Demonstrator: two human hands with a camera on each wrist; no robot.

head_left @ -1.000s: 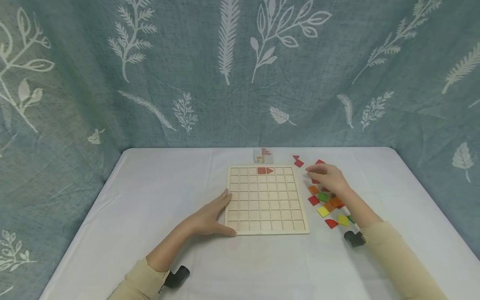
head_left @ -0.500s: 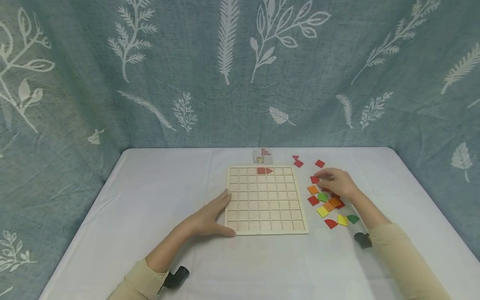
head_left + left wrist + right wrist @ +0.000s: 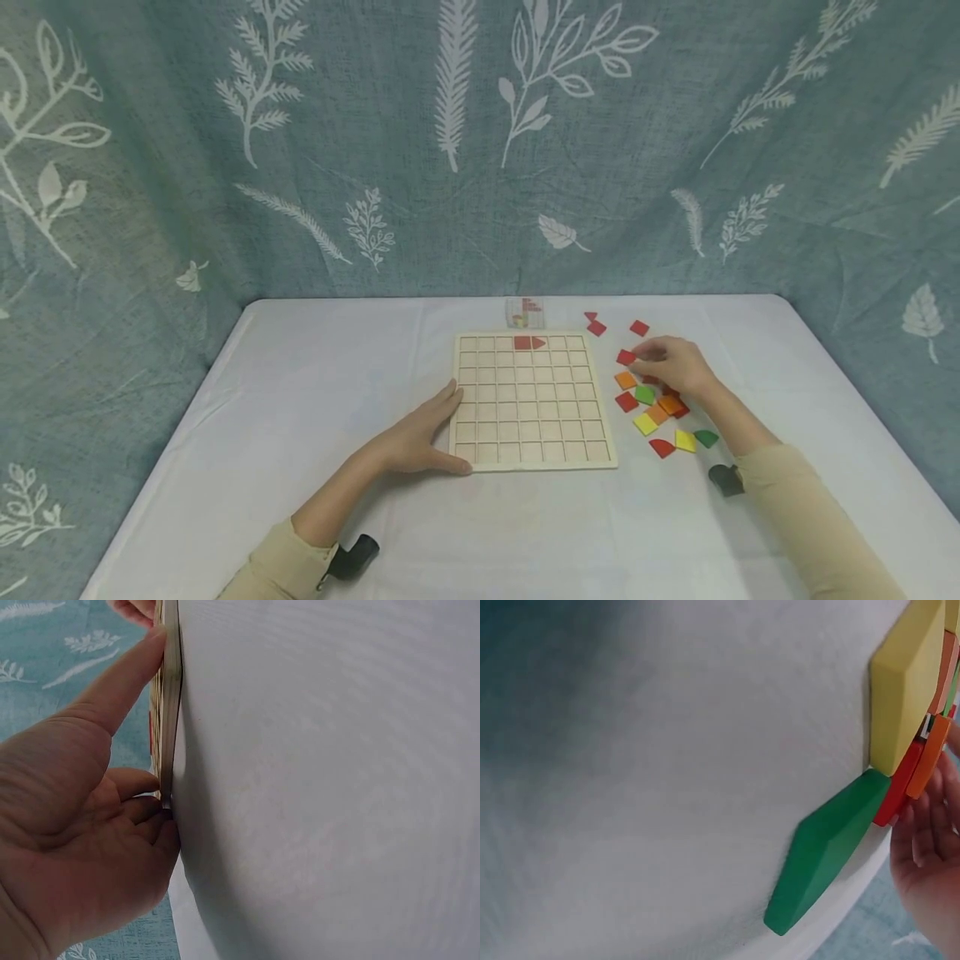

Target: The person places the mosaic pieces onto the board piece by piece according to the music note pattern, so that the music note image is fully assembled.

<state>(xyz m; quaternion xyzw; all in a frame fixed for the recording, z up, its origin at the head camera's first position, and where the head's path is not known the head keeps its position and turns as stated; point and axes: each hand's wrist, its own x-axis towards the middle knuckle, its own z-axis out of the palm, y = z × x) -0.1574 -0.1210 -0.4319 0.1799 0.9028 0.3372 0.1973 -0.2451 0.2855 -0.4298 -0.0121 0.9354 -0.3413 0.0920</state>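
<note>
In the head view my left hand [image 3: 420,432] rests at the left side of a wooden grid board [image 3: 534,468]. Its thumb lies by the near left corner and its fingers reach along the left edge; the left wrist view shows this hand [image 3: 90,802] against the board's edge [image 3: 172,697]. My right hand [image 3: 671,367] pinches a red square tile [image 3: 626,357] at its right side, over the loose tiles. The right wrist view catches part of this hand [image 3: 930,855] beyond an orange tile [image 3: 930,761]; the pinched tile is hidden there.
A red square [image 3: 522,342] and a red triangle [image 3: 538,342] sit in the board's far row. Behind the board lies a small pattern card [image 3: 525,312]. Several loose tiles, including a yellow one [image 3: 686,440] and a green one [image 3: 706,438], spread along its right.
My right hand has drawn back slightly to the right and down from above the far tiles and taken hold of the red square tile, which has shifted slightly. My left hand stays put.
</note>
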